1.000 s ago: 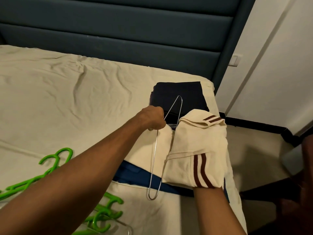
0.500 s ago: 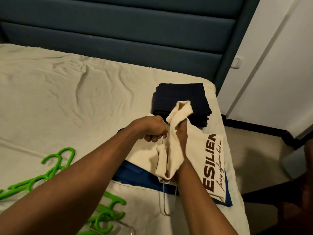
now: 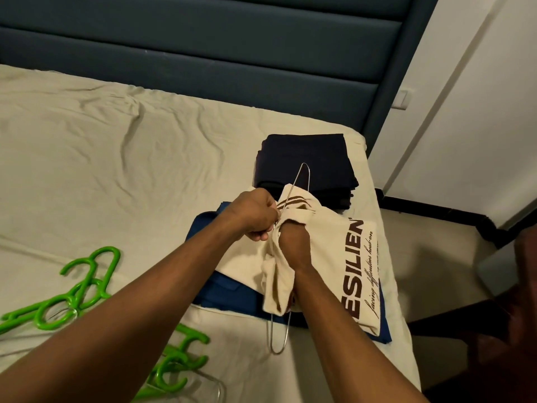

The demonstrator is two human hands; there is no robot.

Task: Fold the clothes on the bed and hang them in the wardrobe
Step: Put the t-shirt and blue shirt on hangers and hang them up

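Note:
A cream T-shirt (image 3: 328, 239) with brown lettering and striped sleeves lies partly over a metal wire hanger (image 3: 302, 173), above the right side of the bed (image 3: 116, 158). My left hand (image 3: 255, 216) grips the hanger near its hook. My right hand (image 3: 293, 242) is curled in the bunched cream fabric at the hanger's middle. The hanger's far tip pokes out over a folded dark navy stack (image 3: 308, 161); its near tip sticks out below the shirt. A folded blue garment (image 3: 223, 292) lies under the shirt.
Several green plastic hangers (image 3: 84, 283) lie on the sheet at the lower left, with a clear hanger (image 3: 209, 385) beside them. The padded headboard (image 3: 203, 53) runs along the back. A white wall and floor lie to the right of the bed.
The cream shirt went from draped over my right hand to bunched around the wire hanger. My right hand moved in beside my left, and the printed front has dropped onto the blue garment.

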